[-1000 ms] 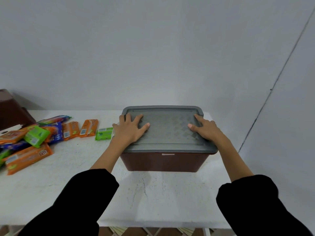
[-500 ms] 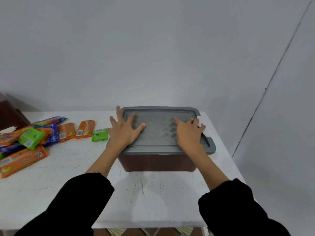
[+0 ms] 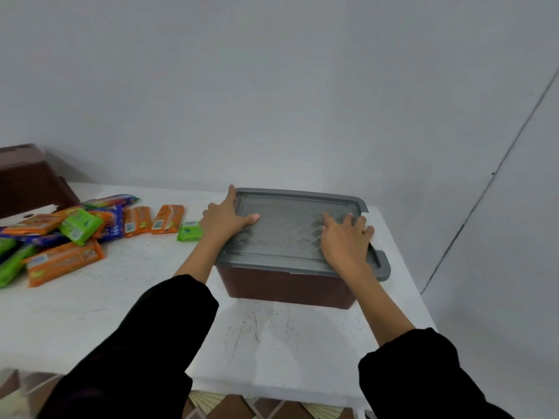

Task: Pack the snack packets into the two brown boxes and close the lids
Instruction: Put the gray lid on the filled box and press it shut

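A brown box [image 3: 284, 287] stands on the white table [image 3: 151, 313] at the right, covered by a grey patterned lid [image 3: 287, 228]. My left hand [image 3: 225, 219] lies flat on the lid's left side, fingers spread, index finger along the far left corner. My right hand [image 3: 344, 237] presses flat on the lid's right side. A heap of snack packets [image 3: 65, 237] in orange, green and blue lies on the table to the left. A second brown box [image 3: 28, 179] stands at the far left, partly cut off.
A single green packet [image 3: 190, 230] lies just left of the closed box, close to my left wrist. The wall rises right behind the table. The table's right edge runs close to the box's right handle [image 3: 383, 266].
My right hand moved from the lid's right edge to a spot on its right side and stays flat. My left hand slid to the far left corner. The view shifted.
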`<state>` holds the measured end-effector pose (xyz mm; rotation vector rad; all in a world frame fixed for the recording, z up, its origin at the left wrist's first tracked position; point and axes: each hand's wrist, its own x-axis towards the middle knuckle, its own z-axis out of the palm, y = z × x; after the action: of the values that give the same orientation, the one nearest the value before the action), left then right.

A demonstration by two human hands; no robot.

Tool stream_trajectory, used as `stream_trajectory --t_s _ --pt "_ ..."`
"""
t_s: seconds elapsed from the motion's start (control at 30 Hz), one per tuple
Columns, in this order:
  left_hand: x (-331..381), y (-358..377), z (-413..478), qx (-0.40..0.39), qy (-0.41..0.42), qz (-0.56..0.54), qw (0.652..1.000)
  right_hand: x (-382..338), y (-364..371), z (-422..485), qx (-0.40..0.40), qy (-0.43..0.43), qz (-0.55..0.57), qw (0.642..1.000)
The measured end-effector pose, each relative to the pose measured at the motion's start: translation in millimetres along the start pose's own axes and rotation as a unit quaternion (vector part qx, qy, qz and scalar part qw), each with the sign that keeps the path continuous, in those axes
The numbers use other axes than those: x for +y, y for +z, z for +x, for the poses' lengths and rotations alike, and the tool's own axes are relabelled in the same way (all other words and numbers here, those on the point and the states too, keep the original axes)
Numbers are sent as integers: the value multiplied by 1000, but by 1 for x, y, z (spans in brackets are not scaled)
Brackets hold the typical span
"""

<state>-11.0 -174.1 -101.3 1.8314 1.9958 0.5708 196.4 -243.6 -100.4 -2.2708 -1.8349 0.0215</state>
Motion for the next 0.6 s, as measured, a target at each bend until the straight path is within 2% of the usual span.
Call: stream_trajectory --t_s 0.07,0.13,0.23,0.3,0.43,0.47,0.6 --pt "12 2 -7 42 -3 34 999 -1 0 -1 -2 0 -5 1000" --pt "27 10 -14 73 5 136 988 -2 0 -2 -6 2 -7 1000" --pt "38 26 -23 71 15 224 972 -3 -1 -1 -9 4 -7 1000" --pt "35 23 -23 68 40 211 974 -3 -1 0 -9 7 -8 1000" --pt "15 -5 -13 142 132 133 972 -3 0 -1 0 7 -13 1000" --pt "7 -10 -6 138 143 112 974 -3 0 -2 0 7 -14 1000" --pt "-17 -11 21 -6 126 32 991 -2 -1 -3 5 6 -18 1000"
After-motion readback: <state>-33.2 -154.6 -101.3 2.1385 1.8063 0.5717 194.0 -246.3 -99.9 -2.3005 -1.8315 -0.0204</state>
